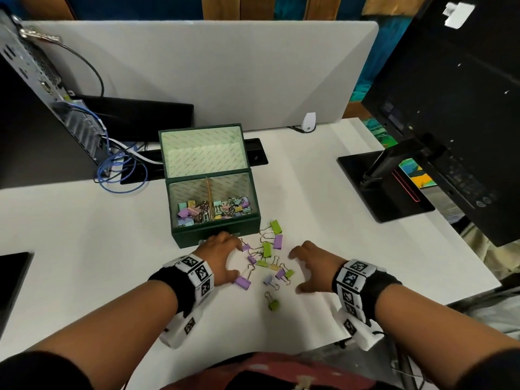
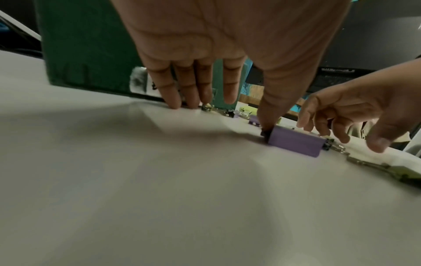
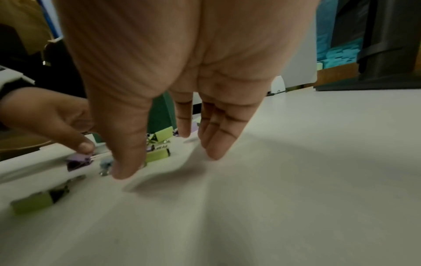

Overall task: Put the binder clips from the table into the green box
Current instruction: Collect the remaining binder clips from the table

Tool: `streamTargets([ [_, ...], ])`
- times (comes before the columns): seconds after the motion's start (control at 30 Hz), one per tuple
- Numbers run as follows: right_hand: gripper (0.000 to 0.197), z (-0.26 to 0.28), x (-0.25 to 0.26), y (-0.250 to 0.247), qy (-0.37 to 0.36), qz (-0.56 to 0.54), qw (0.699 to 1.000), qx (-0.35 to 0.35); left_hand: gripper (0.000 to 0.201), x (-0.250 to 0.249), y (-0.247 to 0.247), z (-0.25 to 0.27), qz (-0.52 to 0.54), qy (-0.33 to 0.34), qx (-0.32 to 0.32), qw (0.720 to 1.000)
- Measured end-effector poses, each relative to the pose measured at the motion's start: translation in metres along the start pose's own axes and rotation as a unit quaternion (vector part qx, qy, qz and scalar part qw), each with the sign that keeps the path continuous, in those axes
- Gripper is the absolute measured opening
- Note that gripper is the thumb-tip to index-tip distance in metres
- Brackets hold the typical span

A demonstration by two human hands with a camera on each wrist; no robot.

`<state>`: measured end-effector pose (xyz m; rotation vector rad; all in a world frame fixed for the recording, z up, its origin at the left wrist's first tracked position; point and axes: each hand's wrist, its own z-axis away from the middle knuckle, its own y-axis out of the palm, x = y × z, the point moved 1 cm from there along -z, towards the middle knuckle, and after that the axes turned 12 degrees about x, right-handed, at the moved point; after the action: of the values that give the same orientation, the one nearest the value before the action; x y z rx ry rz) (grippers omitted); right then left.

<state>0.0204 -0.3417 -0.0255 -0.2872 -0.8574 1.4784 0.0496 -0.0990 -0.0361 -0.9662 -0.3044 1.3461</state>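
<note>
The green box [image 1: 216, 235] stands open on the white table [image 1: 351, 220], holding many pastel binder clips [image 1: 211, 209]. Several loose clips [image 1: 266, 249] lie scattered in front of it, between my hands. My left hand [image 1: 235, 261] is spread over the table by the box's front wall; its thumb touches the end of a purple clip [image 1: 242, 282]. The left wrist view shows that hand [image 2: 230, 117] with straight fingers on the table and the thumb against the purple clip [image 2: 296, 142]. My right hand [image 1: 297, 271] hovers open to the right of the pile, fingers pointing down [image 3: 168, 162]. A lone green clip [image 1: 273, 304] lies nearest me.
A monitor [image 1: 464, 108] on its black stand base [image 1: 385, 187] fills the right side. A computer case [image 1: 42, 94] with blue cables [image 1: 118, 175] stands at the left. A grey divider panel [image 1: 211, 74] closes the back. A dark flat object [image 1: 11, 277] sits at the left edge.
</note>
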Motion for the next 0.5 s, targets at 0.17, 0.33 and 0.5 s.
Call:
streamTargets([
  [0.17, 0.088, -0.007, 0.015, 0.006, -0.013, 0.028, 1.000, 0.003, 0.063, -0.005, 0.000, -0.001, 0.040, 0.015, 0.004, 0.999],
  [0.33, 0.055, -0.016, 0.027, 0.006, -0.030, 0.038, 0.999, -0.005, 0.056, -0.017, -0.002, -0.004, -0.023, 0.053, 0.001, 0.998],
  [0.5, 0.035, -0.018, 0.025, 0.004, -0.023, 0.033, 0.999, -0.010, 0.047, -0.021, -0.001, -0.008, -0.054, 0.073, 0.023, 0.996],
])
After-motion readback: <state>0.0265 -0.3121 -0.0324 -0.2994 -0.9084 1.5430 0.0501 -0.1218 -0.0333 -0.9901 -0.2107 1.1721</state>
